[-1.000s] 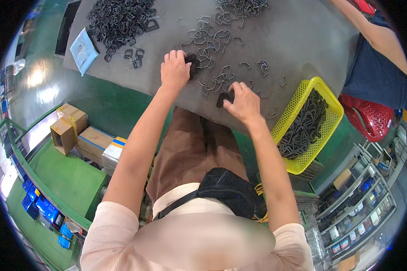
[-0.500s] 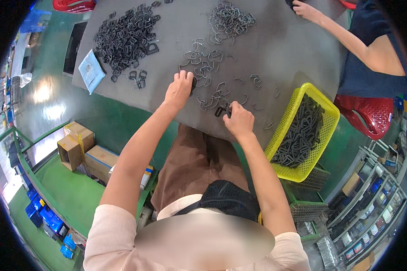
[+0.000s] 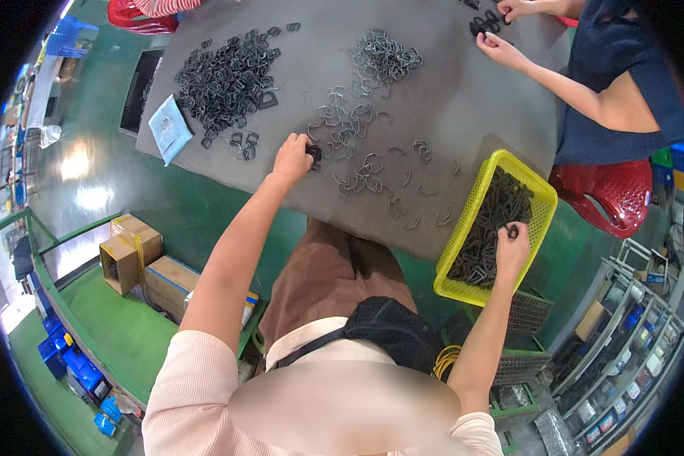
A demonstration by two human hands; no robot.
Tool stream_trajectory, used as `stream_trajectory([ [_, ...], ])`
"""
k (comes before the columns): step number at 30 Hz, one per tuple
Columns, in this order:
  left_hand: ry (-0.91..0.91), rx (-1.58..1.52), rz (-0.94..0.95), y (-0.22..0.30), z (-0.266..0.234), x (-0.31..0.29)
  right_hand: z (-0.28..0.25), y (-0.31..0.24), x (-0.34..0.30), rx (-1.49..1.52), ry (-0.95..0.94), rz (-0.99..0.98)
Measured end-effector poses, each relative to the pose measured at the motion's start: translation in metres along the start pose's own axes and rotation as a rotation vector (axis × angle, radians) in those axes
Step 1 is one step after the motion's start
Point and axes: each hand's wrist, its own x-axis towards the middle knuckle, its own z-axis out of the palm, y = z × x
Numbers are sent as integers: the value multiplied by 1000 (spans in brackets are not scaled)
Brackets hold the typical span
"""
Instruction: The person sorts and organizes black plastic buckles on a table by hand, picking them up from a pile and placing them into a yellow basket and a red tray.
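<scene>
My left hand (image 3: 291, 158) is closed at the near part of the table, its fingertips round some small black plastic buckles (image 3: 314, 153). To its right lie loose bent metal wire clips (image 3: 342, 125), scattered across the table. My right hand (image 3: 514, 247) is over the yellow basket (image 3: 549, 207), pinching a black buckle (image 3: 513, 231). Beneath it the basket holds a heap of similar black buckles (image 3: 482, 247). Farther off, left of my left hand, a large pile of black buckles (image 3: 224, 80) covers the table, with a few loose ones nearer.
A heap of wire clips (image 3: 386, 57) lies toward the far middle of the grey table (image 3: 448, 99). A pale blue packet (image 3: 170, 131) rests at the left edge. At the far right a co-worker's hand (image 3: 501, 52) handles black pieces. A red chair (image 3: 608, 194) stands beyond the basket.
My right hand has gone from the table's near edge to over the basket, carrying a black buckle. My left hand has shifted slightly; its black buckles now show more. The co-worker's second hand has appeared.
</scene>
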Motion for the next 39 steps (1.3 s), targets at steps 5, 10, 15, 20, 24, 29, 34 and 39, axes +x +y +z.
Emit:
stream_trajectory([
  [5,-66,-105,-7,-17,-6,3,18,-5,-15,-186,248,-387],
  [10,-160,-280,-23,5,-10,1,42,-79,-47,231,36,-798],
  [15,-316,-548,126,124,-17,-28,86,-123,-64,738,-500,-524],
  [20,-114,-546,241,159,18,-30,99,-90,-39,852,-452,-243],
  [24,105,-398,183,118,14,-11,84,-63,-30,317,-115,-344],
  [29,296,-108,158,13,-5,29,45,-60,-51,398,111,-154],
  [34,204,47,291,-11,-8,97,47,9,-27,212,304,152],
  [39,219,133,555,15,-7,199,59,-71,-36,-20,597,-173],
])
